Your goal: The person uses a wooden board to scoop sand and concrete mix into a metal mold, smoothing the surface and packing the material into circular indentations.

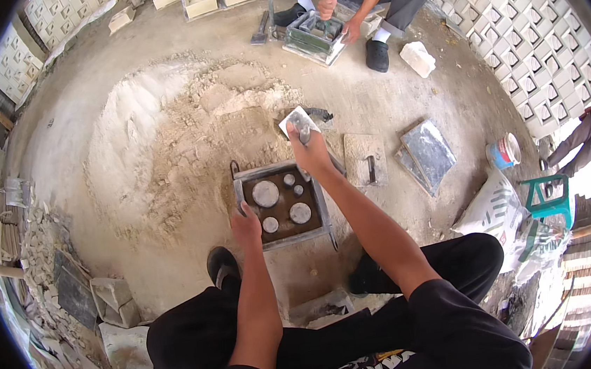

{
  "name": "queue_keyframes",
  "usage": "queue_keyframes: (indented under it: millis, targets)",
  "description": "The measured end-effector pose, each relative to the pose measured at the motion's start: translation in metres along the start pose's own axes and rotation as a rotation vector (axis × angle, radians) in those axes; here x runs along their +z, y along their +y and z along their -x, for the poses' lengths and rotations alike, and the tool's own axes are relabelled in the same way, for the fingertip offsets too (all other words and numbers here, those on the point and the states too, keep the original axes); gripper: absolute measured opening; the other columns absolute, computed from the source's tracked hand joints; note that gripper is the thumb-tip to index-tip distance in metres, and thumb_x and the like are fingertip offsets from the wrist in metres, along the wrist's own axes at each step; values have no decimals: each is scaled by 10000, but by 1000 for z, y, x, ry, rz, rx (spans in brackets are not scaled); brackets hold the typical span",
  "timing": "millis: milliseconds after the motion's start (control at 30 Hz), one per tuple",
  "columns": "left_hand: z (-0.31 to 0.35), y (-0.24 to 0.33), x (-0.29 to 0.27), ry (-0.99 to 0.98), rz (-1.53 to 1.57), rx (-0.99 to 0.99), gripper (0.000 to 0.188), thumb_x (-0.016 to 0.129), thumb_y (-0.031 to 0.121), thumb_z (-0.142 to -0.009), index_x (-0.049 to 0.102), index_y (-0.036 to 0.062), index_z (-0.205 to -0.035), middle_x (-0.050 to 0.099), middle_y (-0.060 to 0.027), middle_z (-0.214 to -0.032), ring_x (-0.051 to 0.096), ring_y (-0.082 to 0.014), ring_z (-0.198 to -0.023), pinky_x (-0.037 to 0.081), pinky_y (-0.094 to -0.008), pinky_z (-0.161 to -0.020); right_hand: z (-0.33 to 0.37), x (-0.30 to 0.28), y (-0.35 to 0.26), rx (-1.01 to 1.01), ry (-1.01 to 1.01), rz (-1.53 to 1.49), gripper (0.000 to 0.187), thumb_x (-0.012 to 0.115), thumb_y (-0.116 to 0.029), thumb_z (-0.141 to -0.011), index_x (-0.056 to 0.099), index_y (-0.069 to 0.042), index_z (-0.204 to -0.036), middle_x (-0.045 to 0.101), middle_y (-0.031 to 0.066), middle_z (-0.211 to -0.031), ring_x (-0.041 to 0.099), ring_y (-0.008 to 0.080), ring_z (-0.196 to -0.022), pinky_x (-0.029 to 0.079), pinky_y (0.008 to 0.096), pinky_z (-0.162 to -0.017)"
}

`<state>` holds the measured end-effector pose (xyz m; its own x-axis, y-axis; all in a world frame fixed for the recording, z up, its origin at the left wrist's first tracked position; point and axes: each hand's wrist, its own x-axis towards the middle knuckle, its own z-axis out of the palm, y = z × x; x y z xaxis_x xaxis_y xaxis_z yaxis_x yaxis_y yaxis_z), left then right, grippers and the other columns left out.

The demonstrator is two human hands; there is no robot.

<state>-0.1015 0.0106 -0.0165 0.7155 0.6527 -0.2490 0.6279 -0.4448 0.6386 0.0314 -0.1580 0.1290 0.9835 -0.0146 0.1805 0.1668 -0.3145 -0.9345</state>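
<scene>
A square metal mold (287, 238) sits on the ground in front of me, with several round grey discs of different sizes standing in its brown inside. My left hand (246, 225) is closed on the mold's left wall, thumb over the rim. Just beyond the far right corner, my right hand (311, 153) grips the handle of a flat rectangular trowel (291, 120). The trowel's pale plate is tilted by the near edge of a heap of sandy powder (234, 123). A dark object (320, 114), partly hidden, lies behind the trowel.
Right of the mold lie a handled board (357, 152) and grey plates (432, 150). Farther right are a bucket (505, 151), sack (492, 211) and green stool (550, 199). Ahead, a co-worker's hands (337, 19) work on another mold (316, 41). Pale blocks (522, 38) are stacked at right.
</scene>
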Motion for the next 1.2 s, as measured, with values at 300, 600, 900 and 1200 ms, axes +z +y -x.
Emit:
queue_keyframes:
  millis: [300,600,900,1200]
  targets:
    - [-3,-3,-1,-29,-2,-59,660,355,558,-956,599,-27,-1138,626,-255,-1101,590,-421,-1044,459,-511,-891,15,3,2,36,119,-37,441,554,-361,-965,549,14,-733,479,6,-605,419,77,-617,367,313,-535]
    - [-2,0,1,9,-2,-2,648,357,554,-956,628,-13,-1115,653,-268,-1016,597,-455,-1000,462,-520,-856,23,11,16,-1,90,7,487,567,-405,-947,579,26,-720,580,180,-604,502,289,-532,406,424,-542]
    - [0,10,-2,-27,29,-32,681,368,590,-937,620,-22,-1099,636,-261,-1073,593,-433,-1031,458,-526,-872,25,7,19,-273,167,29,442,545,-297,-975,542,32,-680,495,120,-544,421,179,-521,363,387,-508]
    - [-4,1,6,43,9,6,677,408,570,-936,583,-60,-1112,628,-276,-1071,590,-452,-1010,468,-512,-851,18,-8,14,-45,99,64,462,543,-359,-972,576,28,-721,548,106,-580,457,157,-554,398,390,-532]
